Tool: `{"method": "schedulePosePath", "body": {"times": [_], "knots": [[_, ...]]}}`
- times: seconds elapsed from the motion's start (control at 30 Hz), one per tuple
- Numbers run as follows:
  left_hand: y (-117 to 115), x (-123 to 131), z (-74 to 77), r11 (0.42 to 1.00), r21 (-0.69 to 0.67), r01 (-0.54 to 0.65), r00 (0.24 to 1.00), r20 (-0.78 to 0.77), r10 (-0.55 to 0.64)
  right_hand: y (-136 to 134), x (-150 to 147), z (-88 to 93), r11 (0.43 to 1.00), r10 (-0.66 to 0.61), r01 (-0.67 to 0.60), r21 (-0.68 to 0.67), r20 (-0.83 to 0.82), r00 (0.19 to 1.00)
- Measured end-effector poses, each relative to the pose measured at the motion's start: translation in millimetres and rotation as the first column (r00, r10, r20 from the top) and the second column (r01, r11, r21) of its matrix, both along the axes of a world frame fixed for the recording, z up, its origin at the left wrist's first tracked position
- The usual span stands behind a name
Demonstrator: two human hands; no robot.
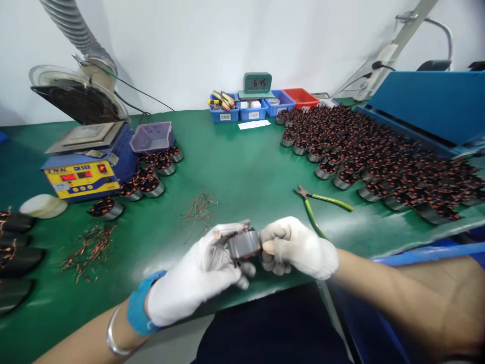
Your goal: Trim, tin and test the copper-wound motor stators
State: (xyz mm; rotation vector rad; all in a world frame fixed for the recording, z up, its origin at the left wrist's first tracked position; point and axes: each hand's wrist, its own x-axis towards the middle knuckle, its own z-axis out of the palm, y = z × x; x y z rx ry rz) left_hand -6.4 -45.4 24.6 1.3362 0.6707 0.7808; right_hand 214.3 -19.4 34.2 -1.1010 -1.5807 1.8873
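Pliers (322,205) lie between wire scraps (199,208) and the coil pile (382,151).

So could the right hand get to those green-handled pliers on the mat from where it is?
Probably yes: the pliers lie just beyond the right hand with bare mat between, but it is helping the left hand hold a motor stator.

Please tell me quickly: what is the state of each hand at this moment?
Left hand: closed around the wound motor stator, holding it.
Right hand: closed, fingers pinching the same stator's right side.
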Motion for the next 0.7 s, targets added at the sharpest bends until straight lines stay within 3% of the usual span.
{"method": "schedulePosePath", "body": {"times": [0.03, 0.07, 0.1, 0.13, 0.17, 0.2, 0.23, 0.27, 0.3, 0.33, 0.37, 0.4, 0.43, 0.47, 0.5, 0.53, 0.57, 0.63, 0.67, 0.7], "knots": [[-2, -2, 0.4, 0.971, 0.233, -0.051, 0.998, -0.027, 0.059, 0, -1, -0.5, 0.999, -0.019, 0.017, -0.042, -0.032, 0.999], [-4, -3, 0.1, 0.880, 0.470, -0.059, 0.994, -0.056, 0.097, 0, -2, -0.5, 0.998, -0.022, 0.018, -0.063, -0.058, 0.998], [-6, -5, -1.1, 0.737, 0.675, -0.032, 0.989, -0.087, 0.122, -1, -2, -0.2, 0.997, -0.013, 0.008, -0.072, -0.077, 0.997], [-7, -6, -3.1, 0.578, 0.816, 0.002, 0.984, -0.104, 0.142, -2, -3, 0.4, 0.997, 0.004, -0.011, -0.073, -0.087, 0.996], [-7, -7, -5.6, 0.455, 0.890, 0.013, 0.981, -0.100, 0.167, -3, -3, 1.0, 0.997, 0.021, -0.028, -0.069, -0.090, 0.996], [-7, -7, -8.4, 0.407, 0.913, -0.028, 0.974, -0.067, 0.217, -4, -3, 1.5, 0.998, 0.034, -0.039, -0.058, -0.087, 0.996], [-6, -7, -11.1, 0.442, 0.888, -0.123, 0.955, -0.015, 0.297, -5, -2, 1.9, 0.998, 0.038, -0.042, -0.043, -0.082, 0.996], [-4, -5, -13.2, 0.534, 0.803, -0.266, 0.916, 0.038, 0.400, -6, -2, 2.0, 0.999, 0.037, -0.039, -0.027, -0.076, 0.996], [-1, -4, -14.6, 0.655, 0.636, -0.408, 0.870, 0.053, 0.491, -7, -1, 2.0, 1.000, 0.028, -0.028, -0.008, -0.073, 0.997], [2, -3, -15.1, 0.789, 0.397, -0.469, 0.862, 0.011, 0.507, -7, 0, 1.7, 1.000, 0.019, -0.018, 0.020, -0.069, 0.997], [6, -1, -14.5, 0.907, 0.115, -0.406, 0.909, -0.051, 0.414, -7, 0, 1.3, 0.998, 0.016, -0.012, 0.060, -0.060, 0.998], [9, 0, -13.1, 0.958, -0.163, -0.236, 0.971, -0.076, 0.226, -7, 1, 0.7, 0.994, 0.020, -0.015, 0.106, -0.046, 0.999], [12, 1, -11.2, 0.925, -0.379, -0.020, 0.999, -0.050, 0.001, -6, 1, 0.2, 0.990, 0.027, -0.022, 0.143, -0.033, 0.999], [13, 1, -9.0, 0.847, -0.508, 0.154, 0.984, -0.001, -0.180, -6, 1, -0.3, 0.986, 0.039, -0.035, 0.160, -0.017, 0.999], [14, 1, -6.6, 0.796, -0.552, 0.247, 0.961, 0.035, -0.273, -5, 0, -0.7, 0.988, 0.050, -0.049, 0.149, -0.006, 0.999], [12, 0, -4.4, 0.812, -0.521, 0.262, 0.959, 0.047, -0.280, -4, 0, -1.1, 0.992, 0.053, -0.053, 0.112, -0.002, 0.999], [10, 0, -2.4, 0.882, -0.421, 0.212, 0.975, 0.037, -0.217, -3, -1, -1.4, 0.997, 0.044, -0.044, 0.060, -0.005, 0.999], [4, -4, 1.0, 0.997, -0.061, 0.043, 0.999, -0.029, -0.045, -2, -3, -1.9, 1.000, 0.010, -0.010, -0.029, -0.024, 1.000], [1, -6, 2.3, 0.985, 0.170, -0.028, 0.997, -0.066, 0.040, -2, -3, -2.1, 0.998, -0.003, 0.001, -0.056, -0.039, 0.999], [-2, -8, 3.3, 0.916, 0.398, -0.055, 0.990, -0.099, 0.103, -2, -4, -2.3, 0.997, -0.007, 0.003, -0.076, -0.053, 0.999]]}}
